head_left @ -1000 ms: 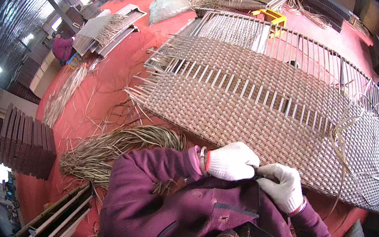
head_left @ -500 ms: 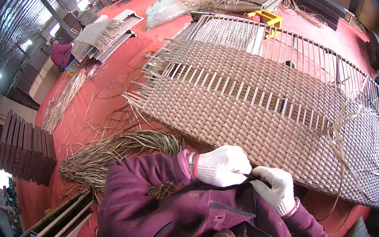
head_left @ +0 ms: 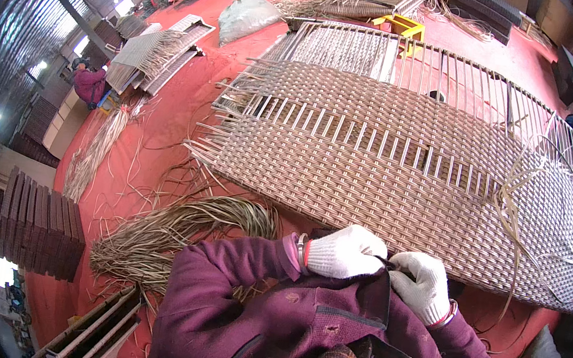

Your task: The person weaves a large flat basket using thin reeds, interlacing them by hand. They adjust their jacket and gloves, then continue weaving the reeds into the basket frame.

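Note:
My left hand point(head_left: 347, 252) and my right hand point(head_left: 422, 285), both in white knit gloves, pinch the front edge of my purple jacket point(head_left: 284, 315) at the hem. The fingers meet close together, and the dark cloth is pulled up taut between them. What fine part of the edge they grip is too small to make out. Just beyond my hands lies a large woven panel point(head_left: 344, 179) of brown flat strips on a metal frame, with a band of bare rods across its middle. Loose strips point(head_left: 513, 200) hang over its right part.
A heap of loose strips point(head_left: 179, 237) lies on the red floor point(head_left: 173, 115) at left. Stacked brown panels point(head_left: 41, 224) stand farther left. A yellow stool point(head_left: 406, 29) is behind the woven panel. Another person point(head_left: 88, 83) sits by a second woven piece point(head_left: 148, 55).
My left hand has shifted slightly right and down, closer to the right hand. The jacket edge has moved with them; both hands still hold it.

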